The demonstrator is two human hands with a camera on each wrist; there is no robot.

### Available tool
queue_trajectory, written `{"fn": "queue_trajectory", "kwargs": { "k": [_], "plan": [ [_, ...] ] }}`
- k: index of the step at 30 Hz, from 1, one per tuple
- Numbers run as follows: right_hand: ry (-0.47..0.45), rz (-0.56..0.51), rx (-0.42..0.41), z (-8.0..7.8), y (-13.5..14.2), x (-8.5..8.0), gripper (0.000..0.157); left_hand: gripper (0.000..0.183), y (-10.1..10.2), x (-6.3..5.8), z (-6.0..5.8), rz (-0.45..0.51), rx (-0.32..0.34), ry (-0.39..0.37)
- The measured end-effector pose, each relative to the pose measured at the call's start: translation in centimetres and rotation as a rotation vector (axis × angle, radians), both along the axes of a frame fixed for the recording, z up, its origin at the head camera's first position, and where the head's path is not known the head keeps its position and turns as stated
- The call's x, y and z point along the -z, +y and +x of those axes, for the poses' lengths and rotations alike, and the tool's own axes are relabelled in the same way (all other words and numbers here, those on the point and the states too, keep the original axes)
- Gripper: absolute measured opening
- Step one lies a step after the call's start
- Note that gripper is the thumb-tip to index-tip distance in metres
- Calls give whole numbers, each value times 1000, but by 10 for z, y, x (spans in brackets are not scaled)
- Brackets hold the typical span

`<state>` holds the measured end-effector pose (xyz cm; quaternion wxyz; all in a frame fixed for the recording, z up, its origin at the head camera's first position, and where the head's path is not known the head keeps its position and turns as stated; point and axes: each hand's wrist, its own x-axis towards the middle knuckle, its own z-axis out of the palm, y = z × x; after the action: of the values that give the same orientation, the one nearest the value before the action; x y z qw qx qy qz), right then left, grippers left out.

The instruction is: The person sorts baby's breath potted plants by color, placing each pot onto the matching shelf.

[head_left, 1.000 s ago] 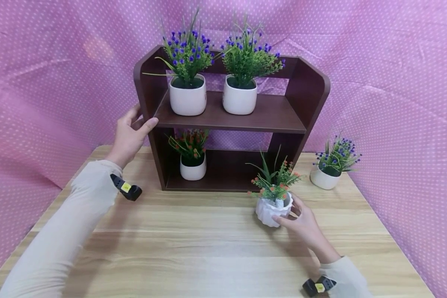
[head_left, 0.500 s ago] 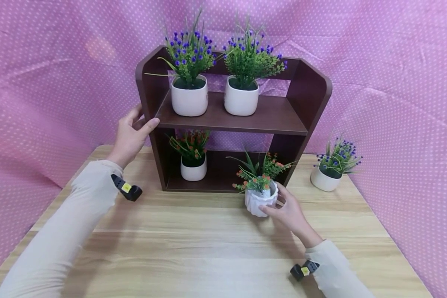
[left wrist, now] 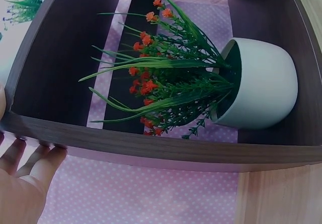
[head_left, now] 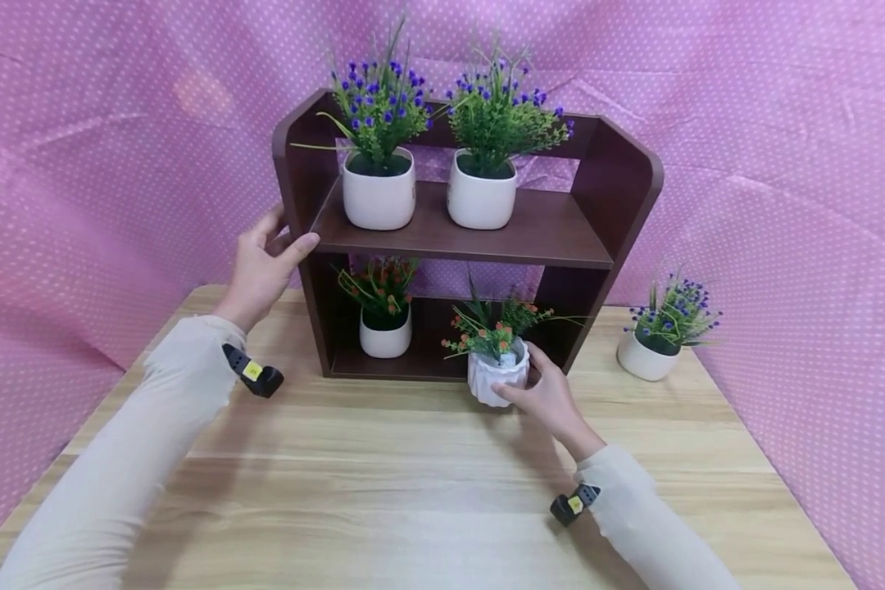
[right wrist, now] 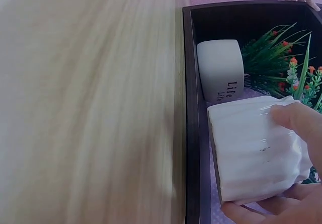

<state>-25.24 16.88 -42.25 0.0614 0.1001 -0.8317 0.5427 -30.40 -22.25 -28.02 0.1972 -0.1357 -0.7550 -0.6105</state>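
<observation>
The right hand (head_left: pixel 549 400) is gripping a fluted white pot (head_left: pixel 491 378), its thumb pressing the near side, and is holding it at the near edge of the lower shelf (head_left: pixel 433 356), right of a plain white pot (head_left: pixel 386 340) standing inside. Its orange-flowered plant (head_left: pixel 483 334) is leaning into the opening; how much gap its base is keeping above the shelf, I cannot tell. The left hand (head_left: pixel 260 266) is holding the left side panel (head_left: pixel 328 319), thumb resting by the near edge of the upper shelf (head_left: pixel 553 221). The pot's base could be riding too low and catch the lower shelf's near edge, tipping the pot toward the far side. Its smooth wall could slip if the fingers are losing purchase, and drifting left would risk knocking the plain pot. A hard bump, poorly braced by the left hand, might shift the two blue-flowered pots (head_left: pixel 482 197) standing above.
</observation>
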Motion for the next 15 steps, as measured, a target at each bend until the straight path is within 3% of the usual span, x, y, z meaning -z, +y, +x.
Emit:
{"fn": "queue_trajectory", "kwargs": {
  "k": [8,15],
  "plan": [
    [21,88,86,-21,-14,-6,80,59,1,-1,1,-23,-3,15],
    [22,69,131,-39,-25,-6,76,60,0,0,2,-37,-11,6]
  ]
}}
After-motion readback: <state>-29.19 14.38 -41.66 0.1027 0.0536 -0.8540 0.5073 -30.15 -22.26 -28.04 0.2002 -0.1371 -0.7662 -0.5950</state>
